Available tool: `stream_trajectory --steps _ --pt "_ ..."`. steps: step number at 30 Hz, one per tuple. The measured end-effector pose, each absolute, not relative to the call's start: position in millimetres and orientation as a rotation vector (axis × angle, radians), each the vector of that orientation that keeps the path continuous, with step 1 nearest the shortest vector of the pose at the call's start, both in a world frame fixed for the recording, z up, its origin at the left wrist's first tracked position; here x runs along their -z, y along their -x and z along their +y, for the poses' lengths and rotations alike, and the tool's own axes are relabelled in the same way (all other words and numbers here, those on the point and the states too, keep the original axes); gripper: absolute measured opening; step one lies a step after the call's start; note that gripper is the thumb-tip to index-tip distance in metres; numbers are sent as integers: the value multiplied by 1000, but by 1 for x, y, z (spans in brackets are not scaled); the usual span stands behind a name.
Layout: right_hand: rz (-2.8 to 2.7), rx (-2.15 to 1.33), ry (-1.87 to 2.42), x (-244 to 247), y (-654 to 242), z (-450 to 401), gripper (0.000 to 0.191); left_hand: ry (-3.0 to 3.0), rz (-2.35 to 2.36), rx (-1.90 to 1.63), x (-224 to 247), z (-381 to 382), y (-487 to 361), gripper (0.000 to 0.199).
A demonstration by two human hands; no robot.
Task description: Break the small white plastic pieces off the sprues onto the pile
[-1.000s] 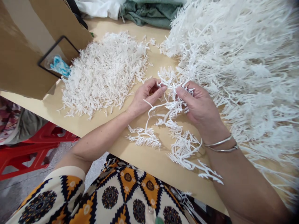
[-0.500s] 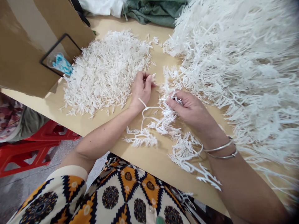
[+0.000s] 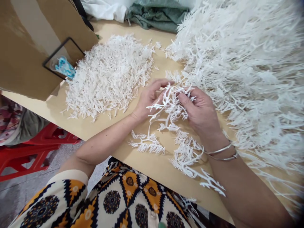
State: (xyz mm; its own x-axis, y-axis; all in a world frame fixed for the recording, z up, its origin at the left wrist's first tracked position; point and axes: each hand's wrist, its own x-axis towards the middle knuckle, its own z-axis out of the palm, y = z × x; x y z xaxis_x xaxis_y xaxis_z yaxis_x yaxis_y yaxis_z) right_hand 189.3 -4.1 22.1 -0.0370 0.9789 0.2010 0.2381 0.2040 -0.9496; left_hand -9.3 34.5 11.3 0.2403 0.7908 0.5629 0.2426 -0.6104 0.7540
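Note:
White branched plastic sprigs hang between my two hands over the tan table. My right hand, with two silver bangles at the wrist, pinches them with thumb and fingers. My left hand curls around their left side, its fingertips partly hidden behind the white pieces. Left of my hands lies a heap of short white pieces. A much larger pile of long white sprigs covers the right side. Nearer the front edge lie a small sprig and a longer tangled strand.
At the back left stands a cardboard box, with a black wire frame and a clear cup holding something blue beside it. Green cloth lies at the back. Red stools stand below the table's left side.
My left hand has moved right, from near the short-piece heap to the sprigs at my right hand. The held sprigs have been lifted and turned, and the small front sprig has shifted slightly.

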Motion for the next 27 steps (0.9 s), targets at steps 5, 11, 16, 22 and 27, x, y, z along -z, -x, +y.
stream_trajectory --steps 5,11,16,22,27 --pt "-1453 -996 1271 -29 -187 -7 19 -1945 813 -1233 -13 26 -1 39" --pt "-1527 -874 1312 -31 -185 -6 23 -1781 937 -1211 -1 30 0 31" --pt "-1646 -896 1320 -31 -187 -1 15 -1996 1116 -1263 -5 28 0 11" --pt "-1665 -1064 1279 -42 -190 -6 14 -2098 1242 -1297 -3 37 -2 12" --pt "-1768 -1169 1208 -51 -181 -17 18 -1814 1404 -1467 7 60 23 9"
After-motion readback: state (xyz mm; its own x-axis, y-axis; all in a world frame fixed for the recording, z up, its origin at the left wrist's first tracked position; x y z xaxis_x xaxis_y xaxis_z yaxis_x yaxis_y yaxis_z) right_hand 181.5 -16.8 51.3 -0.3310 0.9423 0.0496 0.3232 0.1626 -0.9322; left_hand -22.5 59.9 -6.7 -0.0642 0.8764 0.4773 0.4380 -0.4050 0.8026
